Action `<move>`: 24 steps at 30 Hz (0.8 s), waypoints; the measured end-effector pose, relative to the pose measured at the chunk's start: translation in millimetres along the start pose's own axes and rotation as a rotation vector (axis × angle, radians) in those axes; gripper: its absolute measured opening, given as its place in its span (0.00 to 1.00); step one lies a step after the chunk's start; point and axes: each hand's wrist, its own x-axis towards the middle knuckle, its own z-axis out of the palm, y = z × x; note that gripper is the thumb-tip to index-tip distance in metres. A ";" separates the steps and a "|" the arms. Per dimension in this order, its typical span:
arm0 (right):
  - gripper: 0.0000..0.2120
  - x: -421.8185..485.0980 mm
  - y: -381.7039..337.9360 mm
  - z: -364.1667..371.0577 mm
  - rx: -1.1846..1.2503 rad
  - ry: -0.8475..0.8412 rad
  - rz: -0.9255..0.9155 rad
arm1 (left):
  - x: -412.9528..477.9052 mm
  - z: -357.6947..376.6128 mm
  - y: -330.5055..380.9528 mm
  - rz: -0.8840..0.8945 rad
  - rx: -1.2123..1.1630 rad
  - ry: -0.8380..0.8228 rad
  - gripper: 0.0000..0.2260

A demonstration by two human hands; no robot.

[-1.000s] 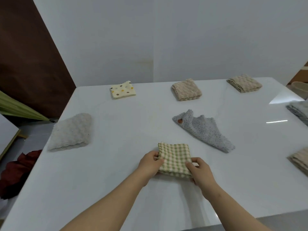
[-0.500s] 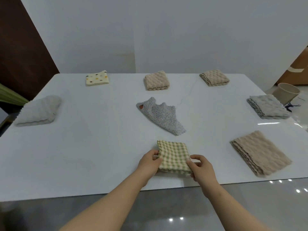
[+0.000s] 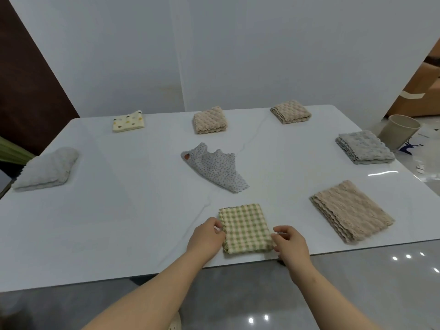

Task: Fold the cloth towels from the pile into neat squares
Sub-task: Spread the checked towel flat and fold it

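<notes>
Both hands on the green checked towel (image 3: pixel 245 228), near the front edge of the counter (image 3: pixel 119 222).
I see the left hand (image 3: pixel 206 239) with fingers curled, pinching the towel's left edge; the right hand (image 3: pixel 289 244) has fingers curled at the right edge, and I can't tell if it grips. The towel lies flat, folded square. Further back on the right sits a folded beige towel (image 3: pixel 350 210). In the middle a grey dotted towel (image 3: pixel 214 167) lies rumpled. Far left is a cream spotted towel (image 3: pixel 128 121), folded.
</notes>
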 end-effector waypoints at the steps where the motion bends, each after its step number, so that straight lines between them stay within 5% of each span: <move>1: 0.06 0.1 -1.2 0.1 -0.016 -0.002 -0.008 | 0.3 -1.8 0.9 0.023 0.062 0.010 0.09; 10: 0.05 11.5 -30.4 20.1 -0.254 -0.063 -0.203 | 18.6 -28.8 2.5 0.163 0.464 0.026 0.12; 24: 0.12 83.0 -92.1 109.1 -0.649 -0.090 -0.312 | 115.3 -103.1 -0.5 0.273 0.650 0.038 0.15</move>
